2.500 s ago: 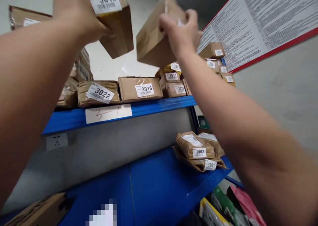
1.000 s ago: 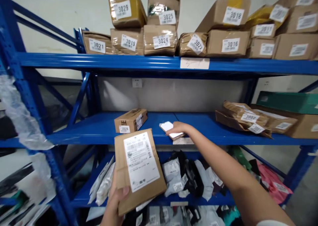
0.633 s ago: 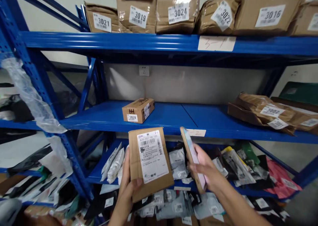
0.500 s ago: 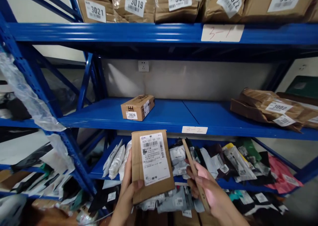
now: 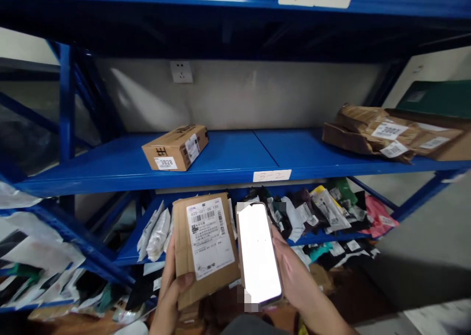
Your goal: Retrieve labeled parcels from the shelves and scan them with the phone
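Observation:
My left hand (image 5: pixel 172 286) grips a brown cardboard box (image 5: pixel 180 246) by its left side, thumb on the front face. A white shipping label (image 5: pixel 211 242) with printed text and barcodes faces me. Just right of the box, my right hand (image 5: pixel 290 266) is closed round a smartphone (image 5: pixel 259 254), its lit white screen turned toward me. The fingers behind the phone are hidden. Both items are held in front of the lower shelf, apart from the rack.
On the blue middle shelf (image 5: pixel 235 153) lie a small carton (image 5: pixel 176 146) labelled 3028 at left and crumpled brown parcels (image 5: pixel 371 129) at right. Below, several bagged parcels (image 5: pixel 331 212) fill the lower shelf. A blue upright frame (image 5: pixel 68 104) stands at left.
The phone has turned from edge-on to screen facing me and come closer to the box. My view has tilted down and moved nearer; the top shelf's boxes have left the picture.

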Action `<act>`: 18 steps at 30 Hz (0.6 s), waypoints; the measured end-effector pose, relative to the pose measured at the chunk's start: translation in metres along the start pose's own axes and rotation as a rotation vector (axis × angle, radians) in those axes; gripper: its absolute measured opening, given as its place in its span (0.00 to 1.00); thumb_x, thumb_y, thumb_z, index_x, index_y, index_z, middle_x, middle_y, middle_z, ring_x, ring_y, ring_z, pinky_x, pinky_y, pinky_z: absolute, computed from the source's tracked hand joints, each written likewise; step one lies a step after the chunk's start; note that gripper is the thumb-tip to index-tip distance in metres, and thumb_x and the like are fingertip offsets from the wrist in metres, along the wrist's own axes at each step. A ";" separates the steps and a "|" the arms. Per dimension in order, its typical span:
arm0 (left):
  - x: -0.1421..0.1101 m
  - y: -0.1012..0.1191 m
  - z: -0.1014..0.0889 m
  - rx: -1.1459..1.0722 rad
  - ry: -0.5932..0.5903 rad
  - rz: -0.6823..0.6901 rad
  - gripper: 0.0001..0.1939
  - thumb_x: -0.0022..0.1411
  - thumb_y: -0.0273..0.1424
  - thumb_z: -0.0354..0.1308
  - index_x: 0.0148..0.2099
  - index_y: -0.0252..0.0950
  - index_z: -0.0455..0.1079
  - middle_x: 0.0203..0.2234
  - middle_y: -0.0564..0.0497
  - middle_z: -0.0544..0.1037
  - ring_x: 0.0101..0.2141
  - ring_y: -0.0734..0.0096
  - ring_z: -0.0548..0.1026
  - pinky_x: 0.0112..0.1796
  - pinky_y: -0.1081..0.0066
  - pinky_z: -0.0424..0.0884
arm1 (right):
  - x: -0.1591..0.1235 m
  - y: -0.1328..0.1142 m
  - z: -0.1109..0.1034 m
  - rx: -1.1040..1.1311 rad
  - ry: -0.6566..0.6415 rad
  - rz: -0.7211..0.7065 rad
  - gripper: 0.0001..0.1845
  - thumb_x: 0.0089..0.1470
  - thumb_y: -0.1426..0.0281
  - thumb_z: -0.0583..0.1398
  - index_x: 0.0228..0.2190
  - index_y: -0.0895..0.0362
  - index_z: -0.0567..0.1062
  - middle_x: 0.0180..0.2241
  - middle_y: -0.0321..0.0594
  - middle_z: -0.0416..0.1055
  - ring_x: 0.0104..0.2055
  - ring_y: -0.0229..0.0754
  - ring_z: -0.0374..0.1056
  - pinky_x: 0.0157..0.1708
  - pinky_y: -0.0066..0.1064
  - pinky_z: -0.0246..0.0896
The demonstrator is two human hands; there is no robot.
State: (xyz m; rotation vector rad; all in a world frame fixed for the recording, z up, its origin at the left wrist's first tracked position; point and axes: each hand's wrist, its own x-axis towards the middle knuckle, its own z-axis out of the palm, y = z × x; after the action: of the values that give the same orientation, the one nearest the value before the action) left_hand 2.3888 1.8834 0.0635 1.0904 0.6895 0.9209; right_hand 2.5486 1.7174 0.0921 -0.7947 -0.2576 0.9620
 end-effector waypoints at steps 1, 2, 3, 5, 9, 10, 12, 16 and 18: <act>0.000 -0.001 -0.001 -0.001 0.008 -0.017 0.48 0.39 0.39 0.62 0.66 0.46 0.56 0.56 0.54 0.71 0.60 0.44 0.60 0.59 0.56 0.59 | 0.001 0.000 0.000 -0.015 -0.016 -0.001 0.35 0.51 0.60 0.64 0.59 0.46 0.60 0.52 0.38 0.73 0.50 0.48 0.70 0.48 0.40 0.63; 0.000 -0.002 -0.001 0.001 0.018 -0.032 0.49 0.38 0.39 0.62 0.65 0.47 0.56 0.56 0.54 0.71 0.59 0.43 0.61 0.58 0.54 0.60 | 0.003 0.000 0.000 -0.028 -0.027 0.002 0.35 0.52 0.62 0.64 0.59 0.46 0.59 0.52 0.38 0.73 0.50 0.48 0.70 0.47 0.40 0.63; 0.000 -0.002 -0.001 0.004 0.027 -0.044 0.50 0.37 0.39 0.63 0.65 0.47 0.56 0.55 0.54 0.72 0.59 0.41 0.62 0.57 0.52 0.62 | 0.004 0.000 -0.001 -0.039 -0.032 0.001 0.35 0.52 0.63 0.64 0.59 0.46 0.59 0.53 0.38 0.72 0.51 0.47 0.70 0.47 0.39 0.63; -0.001 -0.003 0.000 0.017 0.045 -0.062 0.50 0.36 0.41 0.63 0.65 0.48 0.56 0.55 0.53 0.72 0.57 0.37 0.62 0.56 0.49 0.63 | 0.004 0.000 -0.001 -0.052 -0.028 -0.015 0.35 0.51 0.65 0.64 0.59 0.45 0.60 0.54 0.36 0.71 0.52 0.46 0.69 0.48 0.36 0.62; -0.004 -0.002 0.002 0.078 0.096 -0.049 0.50 0.38 0.43 0.62 0.66 0.47 0.55 0.56 0.53 0.70 0.57 0.37 0.62 0.56 0.47 0.61 | 0.003 0.001 -0.002 -0.066 -0.059 -0.033 0.32 0.48 0.67 0.66 0.55 0.45 0.65 0.51 0.37 0.73 0.49 0.45 0.70 0.46 0.35 0.63; -0.004 -0.003 0.001 0.076 0.079 -0.049 0.50 0.39 0.42 0.62 0.66 0.47 0.54 0.55 0.53 0.71 0.57 0.38 0.63 0.56 0.48 0.62 | 0.003 0.001 -0.003 -0.062 -0.069 -0.029 0.31 0.48 0.68 0.66 0.53 0.46 0.65 0.49 0.37 0.74 0.47 0.45 0.71 0.44 0.35 0.64; -0.004 -0.004 -0.001 0.066 0.036 -0.041 0.49 0.39 0.41 0.62 0.66 0.45 0.54 0.54 0.52 0.73 0.57 0.41 0.64 0.56 0.51 0.63 | 0.008 0.002 -0.005 -0.047 -0.057 -0.011 0.27 0.47 0.68 0.66 0.50 0.49 0.68 0.43 0.38 0.77 0.42 0.45 0.73 0.41 0.34 0.64; -0.003 -0.007 -0.003 0.104 0.053 -0.029 0.49 0.38 0.40 0.62 0.65 0.44 0.57 0.53 0.52 0.72 0.58 0.40 0.62 0.59 0.51 0.58 | 0.029 0.001 -0.014 -0.044 0.114 0.275 0.15 0.46 0.62 0.63 0.35 0.59 0.74 0.26 0.38 0.76 0.28 0.42 0.72 0.33 0.32 0.65; -0.004 -0.008 -0.002 0.116 0.072 -0.075 0.50 0.37 0.40 0.61 0.66 0.46 0.55 0.53 0.52 0.72 0.58 0.38 0.62 0.59 0.47 0.56 | 0.041 0.000 -0.021 -0.073 0.195 0.465 0.18 0.49 0.56 0.60 0.29 0.60 0.74 0.21 0.38 0.73 0.24 0.40 0.69 0.30 0.32 0.65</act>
State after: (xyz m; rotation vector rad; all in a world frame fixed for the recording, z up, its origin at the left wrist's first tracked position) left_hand 2.3873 1.8790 0.0550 1.1302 0.8470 0.8677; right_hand 2.5831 1.7406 0.0719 -1.0331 0.0681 1.3048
